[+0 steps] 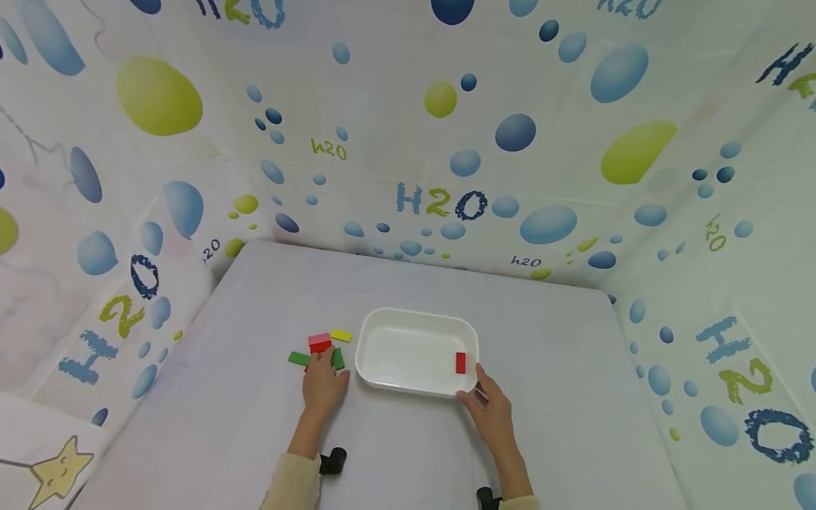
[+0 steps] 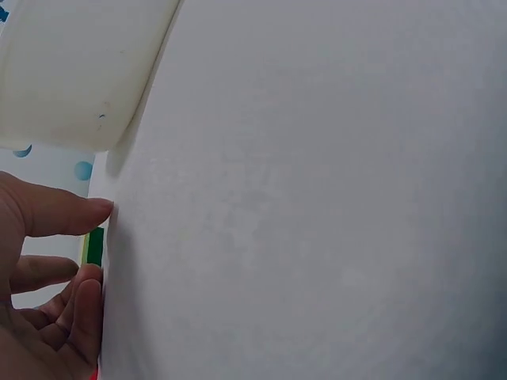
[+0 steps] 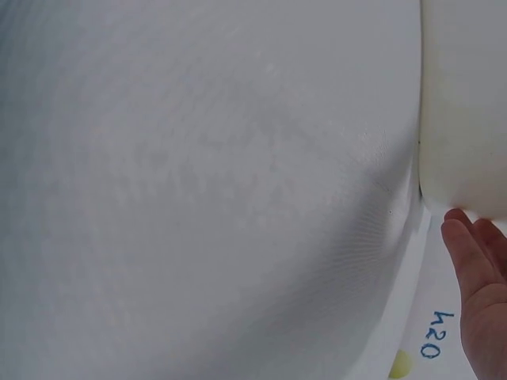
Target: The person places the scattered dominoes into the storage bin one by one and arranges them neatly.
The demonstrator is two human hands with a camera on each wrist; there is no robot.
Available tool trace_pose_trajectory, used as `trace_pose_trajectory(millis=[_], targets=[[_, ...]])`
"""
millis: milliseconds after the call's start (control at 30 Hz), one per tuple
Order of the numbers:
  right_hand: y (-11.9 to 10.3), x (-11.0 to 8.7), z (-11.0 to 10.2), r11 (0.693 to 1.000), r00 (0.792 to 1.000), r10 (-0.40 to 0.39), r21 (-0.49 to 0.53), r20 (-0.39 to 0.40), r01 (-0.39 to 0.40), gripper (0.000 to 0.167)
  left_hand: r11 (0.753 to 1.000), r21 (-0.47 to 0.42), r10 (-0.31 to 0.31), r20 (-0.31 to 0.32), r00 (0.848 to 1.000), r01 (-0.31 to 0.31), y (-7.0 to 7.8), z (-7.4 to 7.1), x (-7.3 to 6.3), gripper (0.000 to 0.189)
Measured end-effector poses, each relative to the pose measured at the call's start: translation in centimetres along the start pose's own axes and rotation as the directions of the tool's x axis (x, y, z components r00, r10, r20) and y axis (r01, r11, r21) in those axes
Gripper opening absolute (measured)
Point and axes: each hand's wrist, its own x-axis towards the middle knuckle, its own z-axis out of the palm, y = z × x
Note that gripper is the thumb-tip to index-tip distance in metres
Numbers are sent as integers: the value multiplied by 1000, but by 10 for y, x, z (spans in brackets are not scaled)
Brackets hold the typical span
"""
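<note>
My left hand (image 1: 324, 388) reaches among small flat rectangular blocks left of the white tray (image 1: 417, 387). Its fingertips are at a red block (image 1: 321, 347); in the left wrist view its thumb and fingers stand apart, a green block (image 2: 95, 246) showing beyond the gap. Around it lie a pink block (image 1: 319, 338), a yellow block (image 1: 341, 335), a green block (image 1: 298, 358) and another green block (image 1: 338, 359), with more red partly hidden by the hand. My right hand (image 1: 494, 414) holds the tray's near right corner between thumb and fingers. Inside the tray, a single red block (image 1: 460, 363) lies near the right end.
A white cloth-covered table (image 1: 561, 397) carries everything. Printed curtains (image 1: 382, 106) with blue and green dots stand behind it and at both sides. Each wrist wears a black camera mount, such as the left mount (image 1: 334, 462).
</note>
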Motion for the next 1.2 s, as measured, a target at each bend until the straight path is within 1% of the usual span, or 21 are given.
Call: trace_pose_trajectory(millis=[100,267,433,567,700,933,1067,1200], targets=[[0,0,0,1000,1000,5,2,2,-5,75,1000,6,4,11,1000,-4,0,-1,1,60],[-1,-1,1,1000,1000,1,3,-2,-1,76,1000,-4,10,5,1000,-10,2,0,1,54],[-2,-1,1,1000,1000,8,6,-3,-8,76,999,-39,25,-10,1000,-25,3,5,-2,48],[-2,-1,1,1000,1000,15,-2,0,-15,76,998,-48,43,-31,999,-44,1,6,-3,46],[-2,-1,0,1000,1000,16,-7,0,-16,76,997,-52,57,-35,998,-59,0,8,-3,44],[-4,-2,-1,1000,1000,13,-9,-2,-13,76,997,-47,53,-8,999,-54,-2,11,-4,46],[-4,-3,-1,1000,1000,13,-6,-1,-13,76,998,-35,58,1,998,-58,-2,11,-5,46],[-3,-2,0,1000,1000,15,-10,2,-15,76,997,-47,69,0,998,-69,-1,10,-6,45]])
